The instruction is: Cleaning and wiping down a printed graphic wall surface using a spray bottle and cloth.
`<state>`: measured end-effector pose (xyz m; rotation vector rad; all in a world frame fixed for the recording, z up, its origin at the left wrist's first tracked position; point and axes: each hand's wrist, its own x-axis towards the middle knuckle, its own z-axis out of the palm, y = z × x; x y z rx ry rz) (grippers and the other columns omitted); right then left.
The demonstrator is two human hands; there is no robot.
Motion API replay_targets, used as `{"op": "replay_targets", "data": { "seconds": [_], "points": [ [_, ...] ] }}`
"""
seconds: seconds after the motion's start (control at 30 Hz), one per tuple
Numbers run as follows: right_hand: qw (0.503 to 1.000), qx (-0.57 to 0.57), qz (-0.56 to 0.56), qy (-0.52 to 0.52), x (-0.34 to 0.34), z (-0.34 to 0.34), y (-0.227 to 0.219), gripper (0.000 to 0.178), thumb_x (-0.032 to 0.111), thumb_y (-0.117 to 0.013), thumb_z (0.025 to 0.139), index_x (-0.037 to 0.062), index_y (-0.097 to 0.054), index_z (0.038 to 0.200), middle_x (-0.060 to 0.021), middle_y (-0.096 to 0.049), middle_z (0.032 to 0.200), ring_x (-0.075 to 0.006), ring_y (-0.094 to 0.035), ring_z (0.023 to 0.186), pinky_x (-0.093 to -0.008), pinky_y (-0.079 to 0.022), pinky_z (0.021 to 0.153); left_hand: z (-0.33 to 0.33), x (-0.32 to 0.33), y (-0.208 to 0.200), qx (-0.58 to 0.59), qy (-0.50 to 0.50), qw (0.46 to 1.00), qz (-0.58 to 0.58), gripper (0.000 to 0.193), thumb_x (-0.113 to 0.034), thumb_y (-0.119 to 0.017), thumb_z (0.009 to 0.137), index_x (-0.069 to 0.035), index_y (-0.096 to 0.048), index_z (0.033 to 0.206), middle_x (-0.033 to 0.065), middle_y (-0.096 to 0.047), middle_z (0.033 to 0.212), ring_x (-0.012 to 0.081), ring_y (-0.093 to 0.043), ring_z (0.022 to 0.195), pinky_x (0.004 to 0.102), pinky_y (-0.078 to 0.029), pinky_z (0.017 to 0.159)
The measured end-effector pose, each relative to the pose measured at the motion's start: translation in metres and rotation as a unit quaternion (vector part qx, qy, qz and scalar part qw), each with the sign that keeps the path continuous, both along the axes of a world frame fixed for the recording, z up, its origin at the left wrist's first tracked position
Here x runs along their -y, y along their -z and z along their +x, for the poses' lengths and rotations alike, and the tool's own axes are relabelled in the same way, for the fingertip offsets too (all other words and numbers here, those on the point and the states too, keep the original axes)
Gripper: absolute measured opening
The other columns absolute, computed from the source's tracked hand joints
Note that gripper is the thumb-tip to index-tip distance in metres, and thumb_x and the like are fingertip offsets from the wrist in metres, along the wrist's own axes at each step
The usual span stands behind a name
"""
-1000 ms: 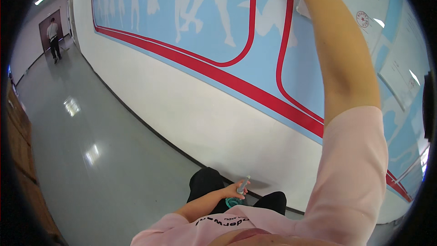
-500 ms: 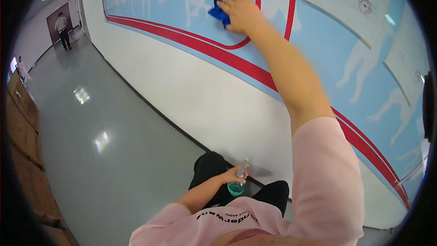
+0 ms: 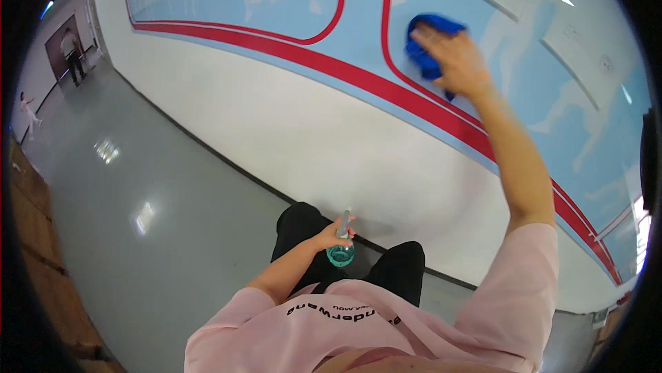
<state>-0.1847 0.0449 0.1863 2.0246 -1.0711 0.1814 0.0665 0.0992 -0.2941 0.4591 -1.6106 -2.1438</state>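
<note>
My right hand presses a bunched blue cloth flat against the light-blue wall panel, just right of a curved red line. Its fingers lie over the cloth and look slightly smeared by motion. Low in front of my body, my left hand is wrapped round the neck of a spray bottle. The bottle has a pale spray head and a clear teal body with liquid in it. It is upright, between my knees and close to the wall.
White sheets are fixed on the panel at the right. Below the panel runs a white wall down to a grey floor. Brown boxes line the far left. Two people stand far off, one by a brown door.
My right hand has swept the blue cloth rightward and a little down, across the red lines on the panel. The view has shifted right; my left hand still holds the bottle.
</note>
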Motion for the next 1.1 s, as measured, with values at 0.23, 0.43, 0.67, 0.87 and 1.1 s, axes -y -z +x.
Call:
{"op": "replay_targets", "data": {
  "seconds": [0.23, 0.43, 0.67, 0.87, 1.1],
  "points": [
    [0.987, 0.007, -0.152, 0.054, -0.074, -0.045, -0.051, 0.083, 0.013, -0.074, 0.053, 0.0141, -0.045, 0.131, -0.0059, -0.045, 0.134, -0.0282, -0.045, 0.120, -0.0417, -0.035, 0.100, -0.001, 0.004, 0.008, 0.045, 0.036, 0.998, -0.012, 0.086, 0.001, -0.072, 0.068, -0.013, -0.026, 0.139, 0.0075, -0.054, 0.101, 0.0179, -0.054, 0.096, 0.0339, -0.047, 0.083],
    [0.971, 0.096, -0.191, 0.106, -0.128, -0.093, 0.005, 0.083, 0.013, -0.075, 0.051, 0.0129, -0.047, 0.129, -0.0083, -0.045, 0.135, -0.0287, -0.043, 0.123, -0.0413, -0.035, 0.098, 0.005, 0.001, 0.012, 0.045, 0.020, 0.999, 0.017, 0.085, 0.000, -0.074, 0.068, -0.012, -0.026, 0.138, 0.0081, -0.053, 0.102, 0.0185, -0.054, 0.098, 0.0349, -0.047, 0.084],
    [0.937, 0.117, -0.270, 0.188, -0.204, -0.174, 0.053, 0.076, 0.020, -0.072, 0.058, 0.0099, -0.046, 0.129, -0.0107, -0.044, 0.135, -0.0325, -0.039, 0.126, -0.0465, -0.031, 0.100, 0.003, 0.005, 0.014, 0.054, 0.011, 0.998, 0.016, 0.085, 0.003, -0.073, 0.066, -0.013, -0.028, 0.136, 0.0094, -0.054, 0.102, 0.0199, -0.055, 0.098, 0.0354, -0.046, 0.085],
    [0.916, 0.150, -0.282, 0.243, -0.233, -0.178, 0.070, 0.075, 0.019, -0.069, 0.062, 0.0106, -0.043, 0.132, -0.0105, -0.044, 0.135, -0.0332, -0.041, 0.123, -0.0467, -0.032, 0.099, -0.009, 0.012, 0.026, 0.061, 0.061, 0.996, -0.004, 0.083, 0.003, -0.074, 0.066, -0.013, -0.029, 0.134, 0.0096, -0.054, 0.102, 0.0197, -0.055, 0.097, 0.0359, -0.046, 0.084],
    [0.956, 0.041, -0.266, 0.116, -0.193, -0.093, -0.053, 0.071, 0.015, -0.071, 0.060, 0.0176, -0.050, 0.128, -0.0085, -0.046, 0.131, -0.0301, -0.045, 0.118, -0.0445, -0.034, 0.100, -0.025, 0.015, 0.045, 0.102, 0.080, 0.991, -0.018, 0.081, 0.000, -0.076, 0.067, -0.014, -0.030, 0.133, 0.0097, -0.055, 0.100, 0.0203, -0.057, 0.097, 0.0352, -0.049, 0.082]
  ]
}}
